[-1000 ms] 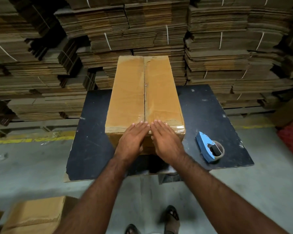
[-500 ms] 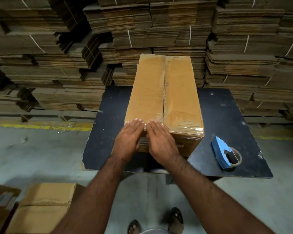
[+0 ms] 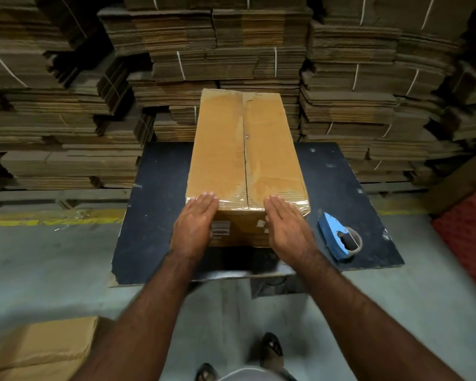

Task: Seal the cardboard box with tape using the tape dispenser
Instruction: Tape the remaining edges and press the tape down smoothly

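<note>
The long brown cardboard box (image 3: 246, 166) is positioned lengthwise on the black square tabletop (image 3: 154, 215). Its taped near edge is pressed by the left hand (image 3: 194, 228) and right hand (image 3: 289, 229), fingers straight, gripping nothing. The blue tape dispenser (image 3: 338, 236) is located right of the box.

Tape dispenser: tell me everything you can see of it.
The tape dispenser is a blue handheld one, plastic by its look, with a tapered nose pointing away from the person and a roll of tape seated in its rounded near end. It lies on the dark tabletop, right of the cardboard box and apart from it. Neither hand touches it; the right hand is the nearer, flat at the box's near edge.
</note>
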Motion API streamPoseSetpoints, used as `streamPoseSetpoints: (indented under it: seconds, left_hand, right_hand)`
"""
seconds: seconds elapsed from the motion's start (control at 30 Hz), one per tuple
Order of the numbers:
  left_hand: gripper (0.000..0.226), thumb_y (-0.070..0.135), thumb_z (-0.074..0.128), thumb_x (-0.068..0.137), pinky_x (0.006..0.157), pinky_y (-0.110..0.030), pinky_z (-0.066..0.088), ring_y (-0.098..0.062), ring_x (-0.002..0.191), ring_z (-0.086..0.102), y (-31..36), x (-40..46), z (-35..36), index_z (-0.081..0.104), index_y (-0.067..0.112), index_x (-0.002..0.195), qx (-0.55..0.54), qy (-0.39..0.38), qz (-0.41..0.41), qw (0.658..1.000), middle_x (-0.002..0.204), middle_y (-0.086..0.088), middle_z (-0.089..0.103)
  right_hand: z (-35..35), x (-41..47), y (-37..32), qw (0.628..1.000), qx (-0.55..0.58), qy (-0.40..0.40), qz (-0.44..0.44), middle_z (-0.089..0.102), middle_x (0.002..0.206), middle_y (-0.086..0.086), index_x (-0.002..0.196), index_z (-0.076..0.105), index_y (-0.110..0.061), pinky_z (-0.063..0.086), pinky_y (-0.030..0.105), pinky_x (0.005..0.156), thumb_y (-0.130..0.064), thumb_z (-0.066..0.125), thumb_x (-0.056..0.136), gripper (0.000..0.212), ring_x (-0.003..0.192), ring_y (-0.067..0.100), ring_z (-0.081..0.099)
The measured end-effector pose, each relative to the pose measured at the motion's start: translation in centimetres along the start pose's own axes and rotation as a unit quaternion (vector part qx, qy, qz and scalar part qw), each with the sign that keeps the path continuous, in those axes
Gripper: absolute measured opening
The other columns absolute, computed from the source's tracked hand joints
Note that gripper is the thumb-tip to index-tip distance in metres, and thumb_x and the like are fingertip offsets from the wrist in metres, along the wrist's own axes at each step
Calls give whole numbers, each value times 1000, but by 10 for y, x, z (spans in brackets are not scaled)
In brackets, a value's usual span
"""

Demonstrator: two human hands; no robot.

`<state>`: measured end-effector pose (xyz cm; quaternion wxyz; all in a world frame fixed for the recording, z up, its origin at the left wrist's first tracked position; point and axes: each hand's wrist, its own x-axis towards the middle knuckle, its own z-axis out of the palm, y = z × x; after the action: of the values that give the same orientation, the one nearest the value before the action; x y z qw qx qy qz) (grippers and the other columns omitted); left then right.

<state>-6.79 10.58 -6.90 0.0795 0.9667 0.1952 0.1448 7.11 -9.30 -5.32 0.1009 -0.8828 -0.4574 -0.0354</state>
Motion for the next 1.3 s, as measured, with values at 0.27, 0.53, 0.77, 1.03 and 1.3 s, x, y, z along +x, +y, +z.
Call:
streamPoseSetpoints:
  seconds: [0.27,0.53,0.77,1.03,1.3]
  left_hand:
    - [59,8,59,87,122,-41,22,-27,142,40,72,24,-9,47,6,145,-84,15,117,989,151,-14,45]
    - [63,3,75,79,114,-44,33,-28,134,50,87,39,31,55,7,139,-85,16,133,987,145,-13,53]
    - [50,23,61,97,116,-44,34,-24,140,43,87,44,35,50,10,144,-67,34,138,988,149,-9,50]
    - [63,16,62,93,120,-43,27,-23,146,34,91,49,38,38,15,151,-2,-12,155,988,156,-6,38]
    - [50,24,66,95,113,-46,38,-27,136,48,126,64,47,53,9,141,-5,19,144,989,146,-11,52]
  right_hand:
    - [-5,15,8,999,25,29,16,39,155,14,149,40,-5,11,35,121,-26,28,107,49,146,26,32]
    - [18,6,46,995,39,77,-47,49,147,16,142,50,-2,25,43,117,-6,62,88,55,138,31,45]
    - [12,6,64,989,47,113,-79,54,143,15,138,55,-3,31,42,116,-32,48,101,48,135,29,48]
    - [17,7,101,981,38,110,-152,50,147,13,143,51,-5,34,44,116,-15,65,94,52,139,28,43]
    - [23,14,135,976,62,108,-181,44,151,14,145,48,-4,31,42,118,-21,52,102,46,143,27,37]
